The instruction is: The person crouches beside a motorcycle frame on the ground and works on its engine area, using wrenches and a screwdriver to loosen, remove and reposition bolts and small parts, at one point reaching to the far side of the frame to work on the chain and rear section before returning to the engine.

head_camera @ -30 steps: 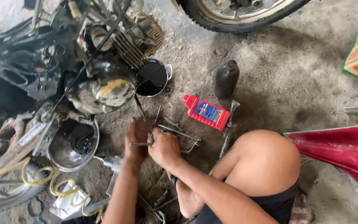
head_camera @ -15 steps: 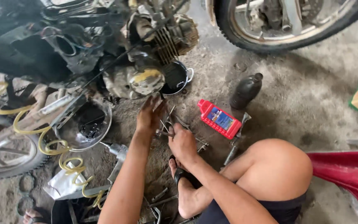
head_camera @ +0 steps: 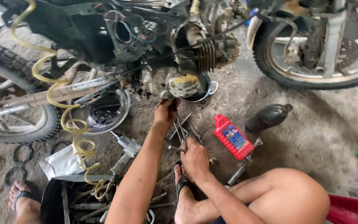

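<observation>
Grimy concrete floor (head_camera: pixel 311 137) all around, stained dark and gritty, with a stripped-down motorcycle engine (head_camera: pixel 187 62) right up top and a spoked wheel (head_camera: pixel 311 54) off to the right side. Down low we have the person crouched, 1 bare knee (head_camera: pixel 295 195) filling the lower right and a sandalled foot (head_camera: pixel 183 191) tucked under. Left hand (head_camera: pixel 165 113) is up at the engine's round side cover (head_camera: pixel 183 85), fingers curled against its lower edge, though whether they pinch anything there I cannot tell. Right hand (head_camera: pixel 194 159) sits lower, knuckles up, fingers closed down over the scatter of metal hand tools (head_camera: pixel 181 128) lying on the floor between the 2 hands (exactly which tool it has hold of is hidden under the palm). Just right of that hand lies a red oil bottle (head_camera: pixel 233 137) flat on its back, and beyond it a dark plastic bottle (head_camera: pixel 268 117) tipped on its side. Under the engine, a black pot (head_camera: pixel 204 89) sits touching the cover's shadow, and left of it a shiny metal bowl (head_camera: pixel 104 112) holding dark parts. Coiled yellow air hose (head_camera: pixel 73 128) loops down past the bowl to a pneumatic tool (head_camera: pixel 125 151) on the ground, near an open toolbox (head_camera: pixel 75 199), and a second sandalled foot (head_camera: pixel 23 199) shows at the far lower left
</observation>
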